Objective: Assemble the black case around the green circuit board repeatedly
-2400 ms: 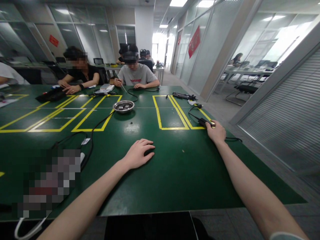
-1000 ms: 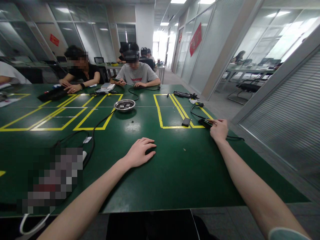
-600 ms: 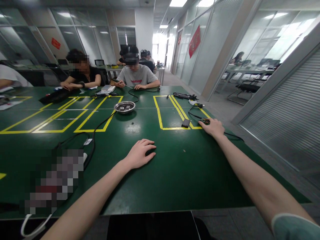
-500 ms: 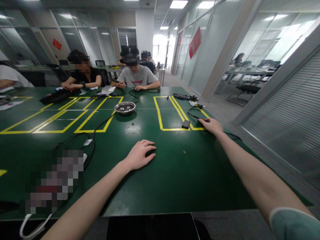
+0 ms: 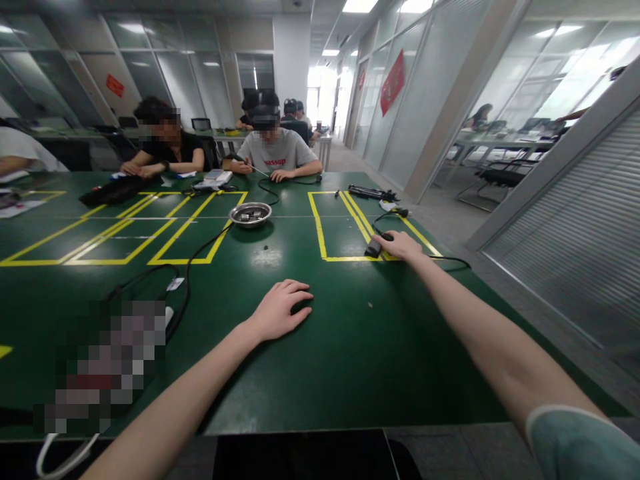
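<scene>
My left hand lies flat on the green table, fingers loosely spread, holding nothing. My right hand reaches out to the right side of the table and is closed round a dark corded item; its kind is mostly hidden by the fingers. Just left of those fingertips is a small black block, close to or touching them. Beyond the hand lies a black plug with its cord. Another black cord trails from behind the wrist toward the right edge.
A steel bowl with small metal parts stands mid-table. Yellow tape marks rectangles. A folded black tripod-like thing lies at the far right. Several people sit opposite, one person holding a thin tool. A blurred-out item lies front left.
My right hand has moved left with the dark corded item, up to the black block. The cord behind the wrist has shifted along. My left hand has stayed put.
</scene>
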A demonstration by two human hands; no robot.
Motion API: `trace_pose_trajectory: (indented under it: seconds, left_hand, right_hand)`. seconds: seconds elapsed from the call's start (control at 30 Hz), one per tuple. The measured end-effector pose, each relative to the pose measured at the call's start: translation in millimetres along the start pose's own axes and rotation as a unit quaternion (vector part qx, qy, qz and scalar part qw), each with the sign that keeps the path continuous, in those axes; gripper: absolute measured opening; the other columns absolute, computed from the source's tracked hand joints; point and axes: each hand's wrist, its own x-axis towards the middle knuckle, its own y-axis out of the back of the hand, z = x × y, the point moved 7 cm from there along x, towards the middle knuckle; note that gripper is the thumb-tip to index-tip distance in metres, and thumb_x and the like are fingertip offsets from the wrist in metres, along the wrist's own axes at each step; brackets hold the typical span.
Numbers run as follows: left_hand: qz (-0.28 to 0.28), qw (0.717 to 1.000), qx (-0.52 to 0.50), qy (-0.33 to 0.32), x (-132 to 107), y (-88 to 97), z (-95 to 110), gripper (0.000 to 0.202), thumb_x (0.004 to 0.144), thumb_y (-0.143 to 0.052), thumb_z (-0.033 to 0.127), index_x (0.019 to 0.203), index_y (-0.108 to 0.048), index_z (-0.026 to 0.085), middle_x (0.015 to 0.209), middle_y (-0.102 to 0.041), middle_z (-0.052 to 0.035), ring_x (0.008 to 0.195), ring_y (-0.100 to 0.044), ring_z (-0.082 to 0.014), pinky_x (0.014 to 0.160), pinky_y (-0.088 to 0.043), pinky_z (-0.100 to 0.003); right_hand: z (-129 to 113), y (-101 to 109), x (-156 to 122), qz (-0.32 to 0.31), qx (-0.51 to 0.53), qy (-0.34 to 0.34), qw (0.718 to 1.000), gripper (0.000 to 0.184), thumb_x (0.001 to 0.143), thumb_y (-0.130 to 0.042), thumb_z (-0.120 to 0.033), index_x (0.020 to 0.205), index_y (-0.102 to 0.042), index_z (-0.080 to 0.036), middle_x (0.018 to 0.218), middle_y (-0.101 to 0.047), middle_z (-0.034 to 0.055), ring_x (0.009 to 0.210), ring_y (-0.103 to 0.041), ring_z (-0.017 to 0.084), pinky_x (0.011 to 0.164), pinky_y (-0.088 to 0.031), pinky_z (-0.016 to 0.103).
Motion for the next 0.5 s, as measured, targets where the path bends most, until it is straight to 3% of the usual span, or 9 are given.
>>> trace_pose_trajectory:
  seconds: [0.17,0.27,0.5]
  left_hand:
    - [-0.002,1.000,-0.001,0.000,1,1.0,0,0.024,0.097,-0.063,0.031,0.118,-0.073,0.025,0.133,-0.069,-0.0085,0.125,-0.060,-0.0279,0.107,-0.049,-0.048]
    - [-0.005,1.000,-0.003,0.007,2,0.8,-1,0.025,0.097,-0.063,0.030,0.119,-0.073,0.023,0.133,-0.069,-0.0088,0.125,-0.061,-0.0281,0.107,-0.049,-0.048]
    - [0.065,0.997,-0.017,0.021,3,16.1,-6,0.050,0.089,-0.071,0.041,0.134,-0.060,0.023,0.133,-0.067,-0.0119,0.122,-0.062,-0.0301,0.104,-0.051,-0.047]
  right_hand:
    - [-63,-6,-41,0.009,-0.029,0.064,0.997,0.063,0.093,-0.053,-0.066,0.137,-0.064,-0.023,0.134,-0.063,0.0169,0.120,-0.065,0.035,0.093,-0.053,0.041]
    - [-97,-10,-71,0.007,-0.024,0.136,0.990,0.056,0.095,-0.053,-0.061,0.134,-0.066,-0.022,0.130,-0.065,0.0145,0.118,-0.064,0.033,0.093,-0.053,0.039]
    - [-155,-23,-175,0.003,0.021,0.306,0.952,0.051,0.093,-0.060,-0.048,0.135,-0.064,-0.021,0.124,-0.064,0.0127,0.113,-0.063,0.030,0.087,-0.053,0.036]
